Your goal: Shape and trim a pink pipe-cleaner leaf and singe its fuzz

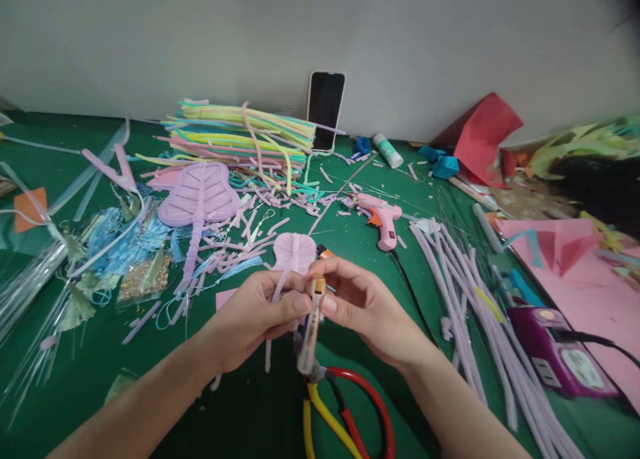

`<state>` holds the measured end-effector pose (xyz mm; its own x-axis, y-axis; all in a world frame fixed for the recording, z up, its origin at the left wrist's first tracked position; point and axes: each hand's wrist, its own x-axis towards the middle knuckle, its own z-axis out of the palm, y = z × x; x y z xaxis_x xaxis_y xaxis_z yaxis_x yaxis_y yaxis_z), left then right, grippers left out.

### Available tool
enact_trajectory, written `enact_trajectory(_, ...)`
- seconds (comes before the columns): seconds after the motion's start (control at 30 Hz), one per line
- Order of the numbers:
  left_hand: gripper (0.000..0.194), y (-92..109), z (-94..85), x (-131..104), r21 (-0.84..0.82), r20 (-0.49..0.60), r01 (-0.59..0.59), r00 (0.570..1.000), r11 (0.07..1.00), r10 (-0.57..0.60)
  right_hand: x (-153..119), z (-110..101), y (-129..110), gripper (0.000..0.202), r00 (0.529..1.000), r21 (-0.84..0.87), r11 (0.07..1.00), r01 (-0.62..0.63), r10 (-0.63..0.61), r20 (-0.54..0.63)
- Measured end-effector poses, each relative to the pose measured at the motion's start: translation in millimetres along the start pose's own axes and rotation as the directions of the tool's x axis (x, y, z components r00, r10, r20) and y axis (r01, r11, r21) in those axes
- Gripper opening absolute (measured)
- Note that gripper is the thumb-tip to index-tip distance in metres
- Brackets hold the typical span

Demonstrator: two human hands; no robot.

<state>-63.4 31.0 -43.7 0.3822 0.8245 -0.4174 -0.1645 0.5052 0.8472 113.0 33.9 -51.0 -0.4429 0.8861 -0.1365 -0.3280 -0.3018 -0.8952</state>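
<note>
My left hand is closed, thumb and fingers pinching a small lilac pipe-cleaner piece with a ribbed, rounded top. A loose lilac strand hangs below the fingers. My right hand is closed too, its fingertips pinched at the same piece, close to the left thumb. In front of the fingertips stands a slim pale object with an orange end; its kind and whether a hand holds it are unclear. Below the hands lie tools with red handles and yellow handles; their heads are mostly hidden.
A larger lilac pipe-cleaner fan lies left, near blue tassels. Behind are bundled pipe cleaners and a propped phone. A pink glue gun, lilac stems and a purple device occupy the right.
</note>
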Motion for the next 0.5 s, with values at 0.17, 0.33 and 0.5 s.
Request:
enact_trajectory(0.17,0.036,-1,-1.0,5,-0.100,-0.129,-0.025,0.992,0.995,0.012,7,-3,0,0.026,0.954,0.165,0.974,0.154,-0.104,-0.280)
enact_trajectory(0.33,0.034,4,-4.1,2,-0.117,-0.109,-0.041,0.994,0.992,0.028,9,-5,0,0.033,0.944,0.143,0.985,0.098,-0.047,-0.326)
enact_trajectory(0.5,0.034,3,-1.6,-5,-0.172,0.106,0.114,0.990,0.979,-0.097,11,2,10,0.042,0.965,0.044,0.999,0.030,-0.018,-0.262)
